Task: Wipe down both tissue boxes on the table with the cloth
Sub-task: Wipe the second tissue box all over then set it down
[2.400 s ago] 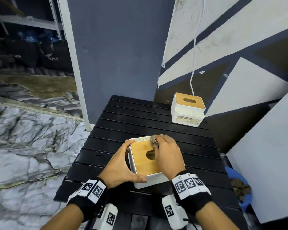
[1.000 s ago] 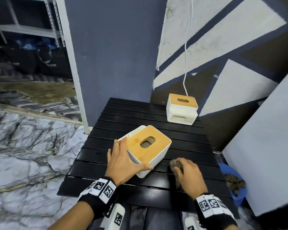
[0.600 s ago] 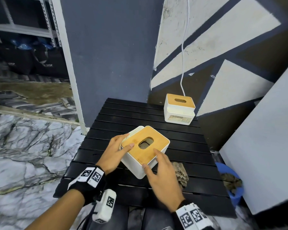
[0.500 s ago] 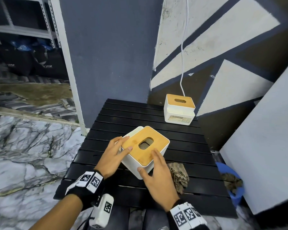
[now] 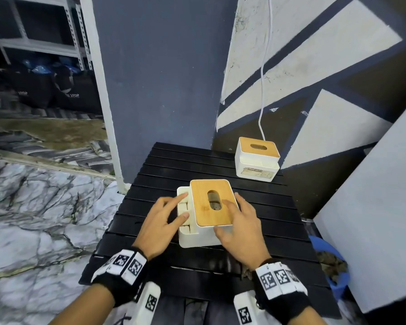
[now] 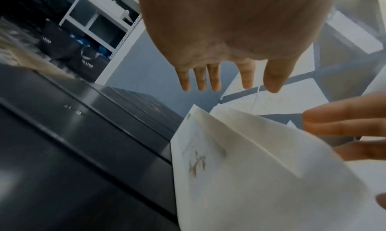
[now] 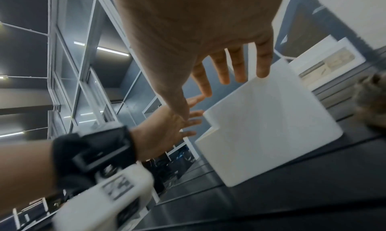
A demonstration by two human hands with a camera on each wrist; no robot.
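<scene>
Near tissue box upright, bamboo-lidded; far tissue box at table's corner; cloth beside.

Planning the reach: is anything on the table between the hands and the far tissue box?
Only the near white wooden-lidded tissue box, which the left hand and right hand touch. Beyond it, bare black slatted table up to the far white box.

far tissue box against wall

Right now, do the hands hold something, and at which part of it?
Nothing is gripped. The left hand and right hand, fingers straight, touch the near tissue box at its left side and lid. The cloth lies apart.
</scene>
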